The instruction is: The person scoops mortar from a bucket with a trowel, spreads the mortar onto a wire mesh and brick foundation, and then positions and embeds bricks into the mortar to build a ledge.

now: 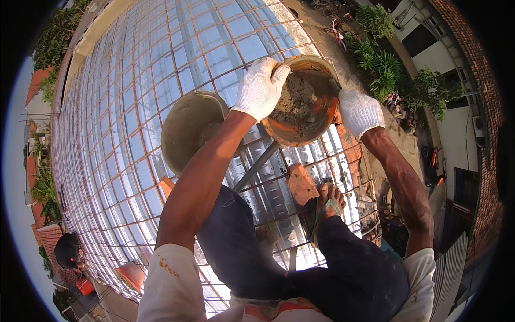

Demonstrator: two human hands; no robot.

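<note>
Both of my hands wear white knitted gloves. My left hand [262, 88] is closed over the left rim of a tilted orange bucket [325, 110], its inside smeared with grey mortar [296, 102]. At the opposite side, my right hand [361, 111] is curled closed against the same bucket's rim; its fingertips are partly hidden. Beside my left forearm stands a second bucket [179, 126], grey and crusted with mortar, part of it behind that arm. A grey pipe [257, 167] slants below the orange bucket.
Rusty rebar mesh [155, 64] spans shiny corrugated metal decking [115, 161]. A broken brick [302, 184] lies near my sandaled foot [328, 201]. The brick edge [348, 147] drops to a yard with plants [378, 70]. At lower left is another person in a dark cap [67, 250].
</note>
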